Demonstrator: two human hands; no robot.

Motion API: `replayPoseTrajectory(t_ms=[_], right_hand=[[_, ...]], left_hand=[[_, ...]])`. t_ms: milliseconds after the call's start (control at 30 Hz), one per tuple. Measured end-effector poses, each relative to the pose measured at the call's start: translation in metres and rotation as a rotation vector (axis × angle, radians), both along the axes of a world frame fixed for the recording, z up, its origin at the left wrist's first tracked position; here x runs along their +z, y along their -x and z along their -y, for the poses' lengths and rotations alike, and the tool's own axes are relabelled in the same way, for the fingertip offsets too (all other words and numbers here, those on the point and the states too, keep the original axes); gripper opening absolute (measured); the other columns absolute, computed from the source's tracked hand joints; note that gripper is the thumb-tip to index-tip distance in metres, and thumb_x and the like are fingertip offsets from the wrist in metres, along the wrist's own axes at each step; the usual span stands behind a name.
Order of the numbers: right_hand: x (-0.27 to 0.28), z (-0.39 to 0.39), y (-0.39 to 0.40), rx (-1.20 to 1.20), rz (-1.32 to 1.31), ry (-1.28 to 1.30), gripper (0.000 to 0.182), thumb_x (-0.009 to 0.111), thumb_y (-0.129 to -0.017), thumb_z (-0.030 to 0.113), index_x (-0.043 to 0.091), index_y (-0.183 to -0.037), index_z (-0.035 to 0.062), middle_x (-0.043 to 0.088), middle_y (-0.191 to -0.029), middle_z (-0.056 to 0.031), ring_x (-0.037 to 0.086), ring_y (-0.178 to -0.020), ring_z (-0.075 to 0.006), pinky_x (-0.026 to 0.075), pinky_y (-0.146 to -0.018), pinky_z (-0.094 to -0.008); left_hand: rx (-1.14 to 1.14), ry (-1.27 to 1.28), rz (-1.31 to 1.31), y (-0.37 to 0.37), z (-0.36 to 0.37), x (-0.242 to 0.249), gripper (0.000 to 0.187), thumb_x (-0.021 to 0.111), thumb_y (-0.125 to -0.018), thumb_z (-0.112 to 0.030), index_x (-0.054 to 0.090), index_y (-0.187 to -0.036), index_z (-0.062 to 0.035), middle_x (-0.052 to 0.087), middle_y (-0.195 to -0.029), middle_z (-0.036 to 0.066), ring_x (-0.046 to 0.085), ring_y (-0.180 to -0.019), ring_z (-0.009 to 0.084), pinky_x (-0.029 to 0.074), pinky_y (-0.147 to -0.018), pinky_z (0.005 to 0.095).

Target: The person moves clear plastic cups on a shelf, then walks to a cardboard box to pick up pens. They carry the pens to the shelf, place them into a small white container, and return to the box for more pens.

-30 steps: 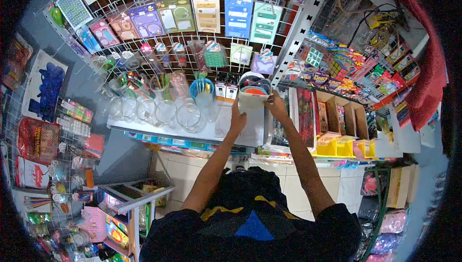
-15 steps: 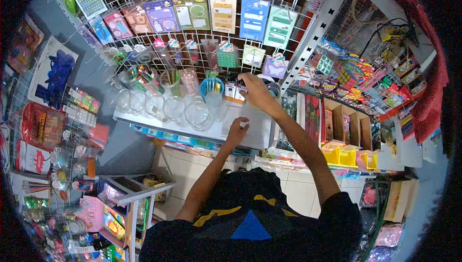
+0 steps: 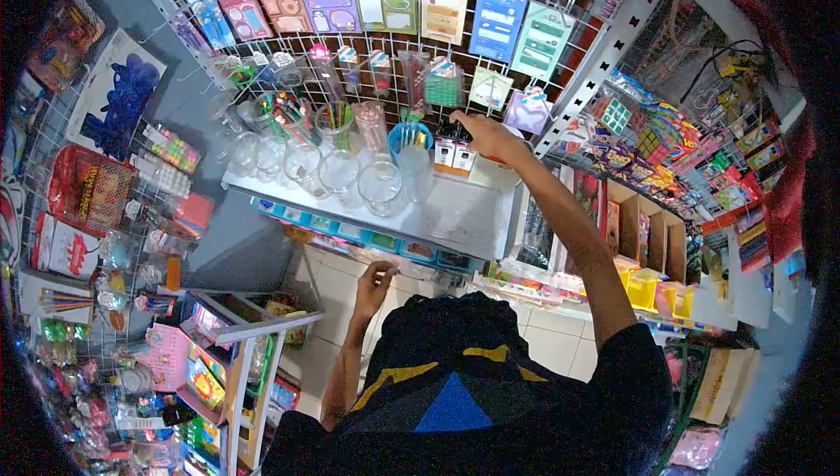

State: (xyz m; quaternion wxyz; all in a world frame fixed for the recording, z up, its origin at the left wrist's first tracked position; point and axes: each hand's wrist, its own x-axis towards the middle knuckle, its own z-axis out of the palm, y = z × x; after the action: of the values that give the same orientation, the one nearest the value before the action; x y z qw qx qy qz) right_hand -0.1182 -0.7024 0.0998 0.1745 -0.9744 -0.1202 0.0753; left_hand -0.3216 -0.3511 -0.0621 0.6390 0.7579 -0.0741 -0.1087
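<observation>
At the back of the white shelf [image 3: 464,222], my right hand [image 3: 483,136] reaches over small boxes with white and orange fronts [image 3: 452,156]. Its fingers curl at their top, and what they hold, if anything, is hidden. A blue cup [image 3: 409,136] with pens stands just left of it. My left hand [image 3: 374,288] is lower, in front of the shelf edge, its fingers bent toward the thumb; whether something small is between them is too unclear to tell. Clear round containers [image 3: 381,185] stand in a row on the shelf's left part.
Packaged stationery [image 3: 445,9] hangs on the wire grid behind. A white perforated post [image 3: 604,47] rises right of my right hand. Yellow bins [image 3: 643,287] and cardboard dividers [image 3: 652,229] are at the right. A small rack [image 3: 262,327] stands at the lower left.
My left hand has moved down and left, from above the shelf to in front of its edge. My right hand remains by the small boxes. The whole view has shifted slightly.
</observation>
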Motion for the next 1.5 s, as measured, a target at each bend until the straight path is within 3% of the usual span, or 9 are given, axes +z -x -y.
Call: replayPoseTrajectory(t_ms=[700,867,1133,1233,1267,1333,1367,1467,1500], right_hand=[[-0.019,0.003,0.008,0.002,0.169,-0.175,0.067,0.069,-0.069,-0.001,0.035,-0.127,0.0102,0.058,-0.111,-0.0225,0.057,-0.104,-0.0381,0.045,-0.086,-0.044],[-0.008,-0.005,0.023,-0.049,0.125,-0.133,0.071,0.07,-0.07,0.002,0.036,-0.131,0.0096,0.046,-0.126,-0.023,0.046,-0.117,-0.0411,0.042,-0.095,-0.0436],[0.019,-0.048,0.066,0.063,0.421,-0.113,0.053,0.072,-0.072,0.01,0.049,-0.12,0.0055,0.049,-0.116,-0.0183,0.048,-0.113,-0.0363,0.042,-0.093,-0.0421],[0.009,-0.065,0.076,0.069,0.484,-0.29,0.042,0.07,-0.075,0.018,0.055,-0.113,0.0077,0.059,-0.095,-0.0157,0.058,-0.092,-0.0348,0.048,-0.081,-0.042],[0.005,-0.072,0.084,-0.028,0.405,-0.28,0.028,0.069,-0.079,0.021,0.06,-0.102,0.0084,0.062,-0.079,-0.0121,0.062,-0.073,-0.0306,0.049,-0.068,-0.0421],[-0.025,-0.089,0.113,-0.142,0.344,-0.518,0.022,0.066,-0.082,0.025,0.062,-0.098,0.0096,0.062,-0.073,-0.0122,0.062,-0.066,-0.027,0.048,-0.062,-0.0419],[-0.043,-0.089,0.126,-0.177,0.128,-0.362,0.025,0.062,-0.085,0.032,0.064,-0.098,0.0109,0.064,-0.075,-0.0128,0.064,-0.067,-0.0249,0.049,-0.063,-0.04],[-0.112,-0.1,0.185,-0.125,0.028,-0.218,0.028,0.061,-0.085,0.038,0.064,-0.083,0.0102,0.062,-0.069,-0.0144,0.063,-0.066,-0.0336,0.049,-0.062,-0.0427],[-0.12,-0.101,0.207,-0.064,0.049,-0.315,0.029,0.061,-0.086,0.037,0.065,-0.084,0.0087,0.062,-0.066,-0.0099,0.063,-0.062,-0.0295,0.048,-0.059,-0.0398]], left_hand=[[0.123,-0.051,-0.014,0.024,-0.022,-0.016,0.021,0.06,-0.091,-0.019,0.059,-0.104,-0.0029,0.066,-0.09,0.009,0.063,-0.078,0.0163,0.051,-0.066,0.03],[0.147,-0.058,-0.006,0.033,-0.031,-0.025,0.02,0.061,-0.09,-0.018,0.06,-0.103,-0.003,0.067,-0.089,0.01,0.063,-0.077,0.0161,0.05,-0.066,0.03],[0.219,-0.097,-0.03,0.055,-0.049,-0.04,0.022,0.06,-0.09,-0.018,0.059,-0.105,-0.0023,0.067,-0.088,0.01,0.062,-0.072,0.0163,0.05,-0.063,0.03],[0.25,-0.101,-0.045,0.061,-0.058,-0.049,0.022,0.059,-0.09,-0.018,0.059,-0.105,-0.0021,0.067,-0.089,0.011,0.064,-0.074,0.018,0.051,-0.064,0.0306],[0.26,-0.097,-0.056,0.066,-0.062,-0.053,0.022,0.059,-0.09,-0.019,0.059,-0.104,-0.0021,0.067,-0.089,0.012,0.065,-0.075,0.0188,0.051,-0.064,0.0308],[0.267,-0.157,-0.026,0.078,-0.073,-0.069,0.022,0.06,-0.089,-0.018,0.059,-0.104,-0.0023,0.067,-0.089,0.013,0.065,-0.075,0.0211,0.052,-0.065,0.0323],[0.273,-0.186,-0.006,0.083,-0.08,-0.076,0.021,0.06,-0.089,-0.018,0.059,-0.103,-0.0025,0.067,-0.089,0.013,0.065,-0.076,0.0223,0.052,-0.065,0.0331],[0.239,-0.262,-0.126,0.117,-0.103,-0.107,0.022,0.061,-0.088,-0.019,0.059,-0.104,-0.0047,0.067,-0.088,0.016,0.066,-0.076,0.0249,0.052,-0.065,0.035],[0.225,-0.275,-0.153,0.132,-0.112,-0.131,0.022,0.061,-0.088,-0.019,0.059,-0.104,-0.0053,0.067,-0.087,0.016,0.066,-0.076,0.0252,0.052,-0.065,0.0351]])
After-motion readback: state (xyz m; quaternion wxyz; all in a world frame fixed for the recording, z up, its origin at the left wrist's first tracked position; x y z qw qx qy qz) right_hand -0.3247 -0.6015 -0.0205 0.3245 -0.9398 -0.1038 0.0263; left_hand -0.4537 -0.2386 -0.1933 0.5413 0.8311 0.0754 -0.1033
